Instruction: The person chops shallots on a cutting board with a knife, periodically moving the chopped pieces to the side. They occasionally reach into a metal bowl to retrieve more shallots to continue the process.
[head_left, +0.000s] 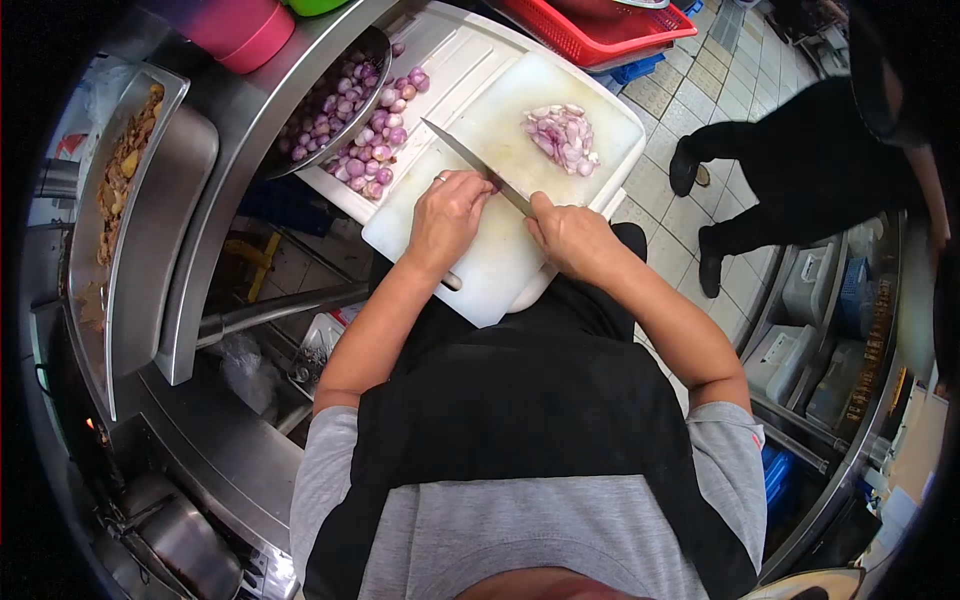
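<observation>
My right hand (pixel 578 238) is closed round the handle of a knife (pixel 470 157), whose blade points up and left across the white cutting board (pixel 480 268). Beside the blade, the bent fingers of my left hand (pixel 450 215) press a small shallot (pixel 494 184) onto the board. A pile of sliced shallots (pixel 562 137) lies on the board's far right part. Whole peeled shallots (pixel 383 145) are heaped left of the board, by a metal bowl (pixel 350 135) that holds more of them.
A red basket (pixel 590 35) stands beyond the board. At the left is a steel counter (pixel 235 150) with a metal tray of food (pixel 150 120) and a pink container (pixel 245 45). Another person (pixel 800 150) in dark clothes stands at the right, near shelves with containers (pixel 790 360).
</observation>
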